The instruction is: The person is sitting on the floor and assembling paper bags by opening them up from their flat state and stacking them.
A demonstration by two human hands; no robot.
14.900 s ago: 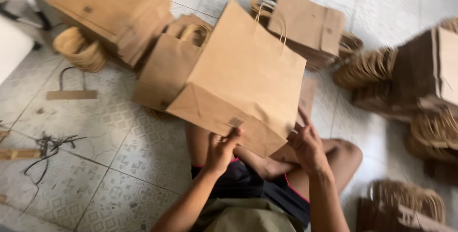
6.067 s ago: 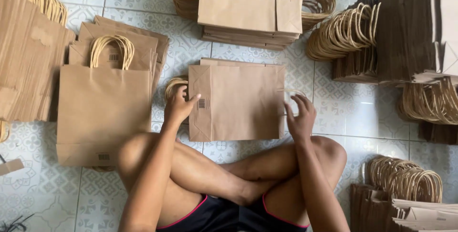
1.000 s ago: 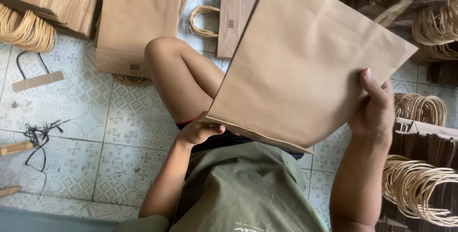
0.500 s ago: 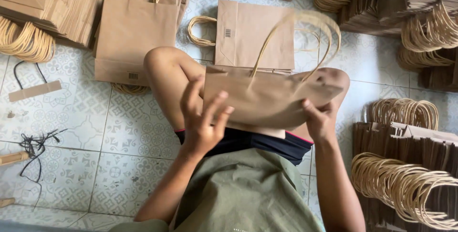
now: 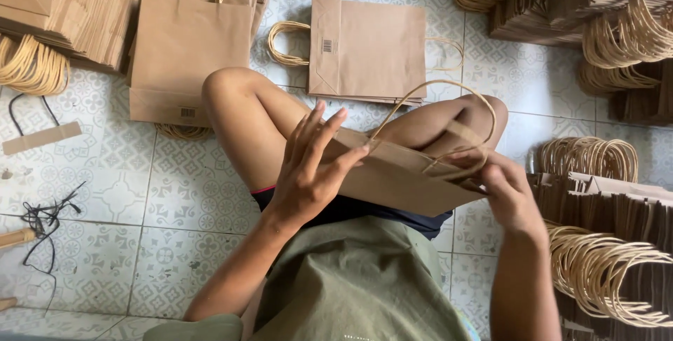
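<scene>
Since half a sec ago you've tipped the paper bag [image 5: 399, 176] flatter across your lap, L hand [image 5: 308, 166] fingers splayed along its left edge, R hand [image 5: 508, 194] pinching the top edge by the twisted handles [image 5: 438, 124], hands apart.

Floor workshop — stacked paper bags [image 5: 56, 11]

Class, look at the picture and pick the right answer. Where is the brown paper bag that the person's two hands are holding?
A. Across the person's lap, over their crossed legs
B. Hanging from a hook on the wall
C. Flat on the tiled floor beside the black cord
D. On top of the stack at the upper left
A: the brown paper bag lies across the crossed legs, with the left hand and the right hand on its two ends.
</scene>
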